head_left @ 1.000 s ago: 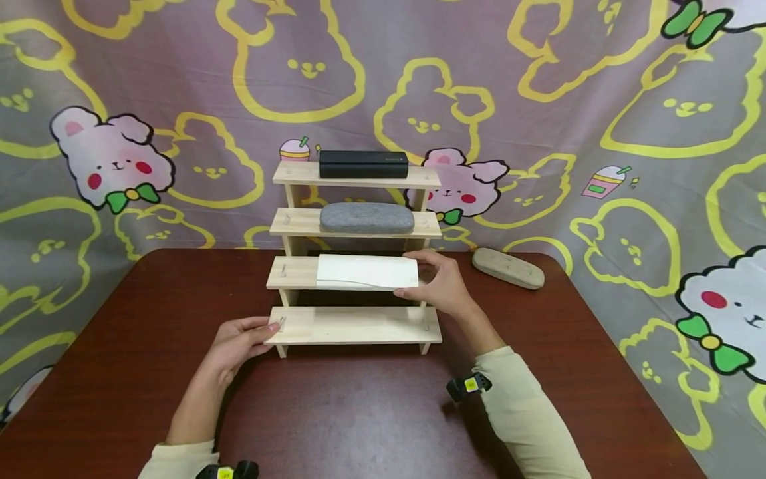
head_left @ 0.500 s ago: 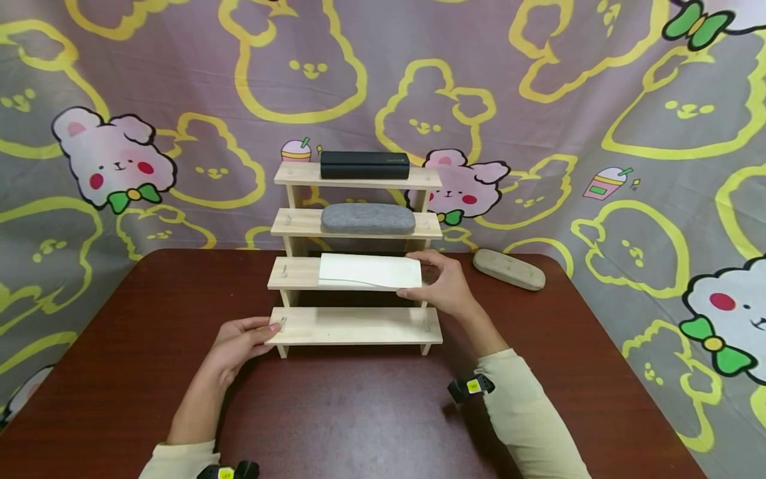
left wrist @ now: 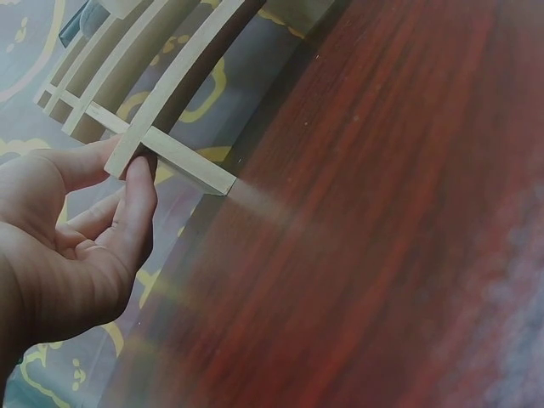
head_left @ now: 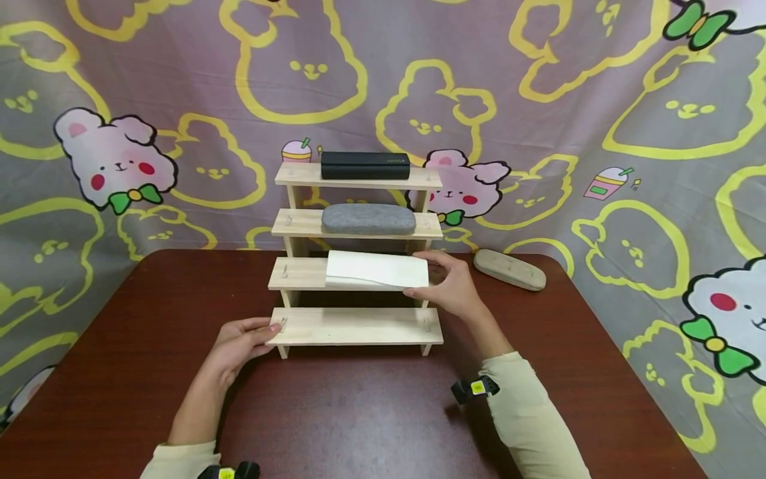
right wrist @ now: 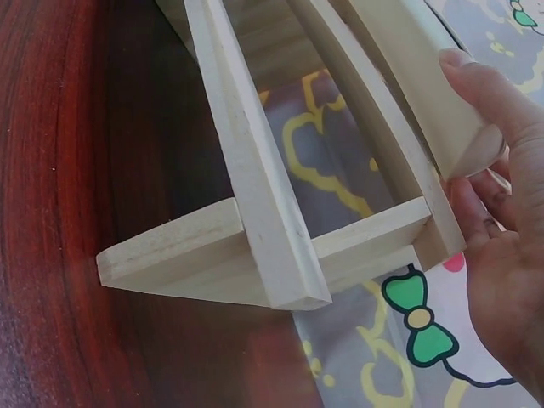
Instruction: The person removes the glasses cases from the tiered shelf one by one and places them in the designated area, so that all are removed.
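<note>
A four-tier wooden display rack (head_left: 353,326) stands on the table. My left hand (head_left: 242,346) pinches the left end of its lowest shelf, thumb on top; the left wrist view shows that board end between thumb and fingers (left wrist: 140,200). On the second shelf up lies a white glasses case (head_left: 377,268) with a wavy flap edge. My right hand (head_left: 451,285) grips its right end between thumb and fingers. In the right wrist view the thumb lies on the case (right wrist: 416,81), and the fingers reach behind its end, partly hidden.
A grey glasses case (head_left: 368,219) sits one shelf higher, and a black case (head_left: 365,166) on the top shelf. Right of the rack, a beige glasses case (head_left: 510,269) lies at the table's (head_left: 371,412) back. A patterned cloth (head_left: 197,60) hangs behind.
The white glasses case has shifted a little to the right along its shelf, with my right hand on it. My left hand keeps its hold on the rack.
</note>
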`<state>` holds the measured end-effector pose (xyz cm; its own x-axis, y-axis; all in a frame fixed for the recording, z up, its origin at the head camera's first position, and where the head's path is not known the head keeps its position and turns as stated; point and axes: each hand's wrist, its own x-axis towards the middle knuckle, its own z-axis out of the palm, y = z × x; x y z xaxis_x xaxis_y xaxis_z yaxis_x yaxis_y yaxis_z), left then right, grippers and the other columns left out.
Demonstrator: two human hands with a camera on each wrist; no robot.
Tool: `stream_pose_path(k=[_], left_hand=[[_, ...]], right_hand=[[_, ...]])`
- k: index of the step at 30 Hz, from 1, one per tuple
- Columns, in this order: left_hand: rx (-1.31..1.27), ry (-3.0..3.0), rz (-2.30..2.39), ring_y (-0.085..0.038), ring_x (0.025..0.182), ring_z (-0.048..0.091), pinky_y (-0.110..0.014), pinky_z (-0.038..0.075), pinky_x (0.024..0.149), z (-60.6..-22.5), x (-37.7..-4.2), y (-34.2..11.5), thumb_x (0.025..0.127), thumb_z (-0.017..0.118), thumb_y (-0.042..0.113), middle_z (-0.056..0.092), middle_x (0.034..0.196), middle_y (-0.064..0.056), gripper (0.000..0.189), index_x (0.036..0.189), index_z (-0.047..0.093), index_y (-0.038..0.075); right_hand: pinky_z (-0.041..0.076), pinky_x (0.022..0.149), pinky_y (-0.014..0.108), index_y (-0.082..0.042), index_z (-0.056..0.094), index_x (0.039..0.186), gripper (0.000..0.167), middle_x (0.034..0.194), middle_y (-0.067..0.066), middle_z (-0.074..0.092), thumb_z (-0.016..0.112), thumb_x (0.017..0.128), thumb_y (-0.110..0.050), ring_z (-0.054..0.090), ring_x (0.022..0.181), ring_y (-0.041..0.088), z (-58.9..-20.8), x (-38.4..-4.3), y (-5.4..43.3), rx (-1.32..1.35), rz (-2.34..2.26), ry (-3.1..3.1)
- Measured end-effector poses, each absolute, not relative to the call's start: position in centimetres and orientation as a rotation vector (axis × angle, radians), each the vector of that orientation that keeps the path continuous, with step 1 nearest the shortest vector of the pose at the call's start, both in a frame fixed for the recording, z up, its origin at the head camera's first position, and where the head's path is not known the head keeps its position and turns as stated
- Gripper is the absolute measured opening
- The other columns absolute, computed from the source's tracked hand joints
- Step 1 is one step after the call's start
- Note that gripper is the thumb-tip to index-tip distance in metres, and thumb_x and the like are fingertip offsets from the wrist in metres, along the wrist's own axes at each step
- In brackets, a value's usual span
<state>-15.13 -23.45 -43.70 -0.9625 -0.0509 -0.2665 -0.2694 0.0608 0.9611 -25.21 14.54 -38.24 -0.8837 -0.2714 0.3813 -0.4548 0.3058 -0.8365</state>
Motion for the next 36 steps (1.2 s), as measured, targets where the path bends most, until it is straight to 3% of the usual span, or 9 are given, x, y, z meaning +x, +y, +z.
stream_pose_path(k=[9, 18, 28, 36], left_hand=[[-0.317, 2.168, 2.014, 0.003, 0.082, 0.065, -0.016, 0.06, 0.075, -43.7, -15.2, -23.6, 0.098, 0.067, 0.014, 0.069, 0.091, 0.014, 0.057, 0.141, 0.046, -0.017], [-0.312, 2.167, 2.015, 0.004, 0.082, 0.065, -0.015, 0.06, 0.076, -43.6, -15.1, -23.6, 0.098, 0.067, 0.014, 0.069, 0.092, 0.013, 0.058, 0.142, 0.045, -0.018], [-0.321, 2.162, 2.011, 0.003, 0.082, 0.065, -0.015, 0.06, 0.076, -43.5, -15.1, -23.5, 0.098, 0.066, 0.013, 0.068, 0.091, 0.013, 0.057, 0.142, 0.045, -0.017], [-0.311, 2.17, 2.009, 0.004, 0.082, 0.065, -0.015, 0.06, 0.075, -43.6, -15.1, -23.5, 0.098, 0.066, 0.013, 0.068, 0.09, 0.013, 0.056, 0.141, 0.045, -0.018]], right_hand=[[0.055, 0.083, 0.02, 0.003, 0.067, 0.126, 0.066, 0.119, 0.023, 0.069, 0.091, 0.066, 0.006, 0.065, 0.093, 0.003, -38.0, -25.3, 15.5, 0.694, 1.632, -2.341], [0.054, 0.084, 0.013, 0.004, 0.065, 0.129, 0.067, 0.127, 0.023, 0.065, 0.089, 0.067, 0.009, 0.064, 0.099, 0.0, -37.5, -25.0, 16.2, 0.685, 1.681, -2.307], [0.056, 0.084, 0.014, 0.005, 0.065, 0.128, 0.067, 0.115, -0.008, 0.066, 0.087, 0.066, 0.012, 0.066, 0.098, 0.0, -37.0, -24.9, 17.1, 0.654, 1.706, -2.255], [0.055, 0.086, 0.012, 0.006, 0.064, 0.129, 0.066, 0.121, 0.0, 0.064, 0.086, 0.067, 0.012, 0.065, 0.1, -0.002, -37.0, -25.0, 18.0, 0.629, 1.697, -2.252]])
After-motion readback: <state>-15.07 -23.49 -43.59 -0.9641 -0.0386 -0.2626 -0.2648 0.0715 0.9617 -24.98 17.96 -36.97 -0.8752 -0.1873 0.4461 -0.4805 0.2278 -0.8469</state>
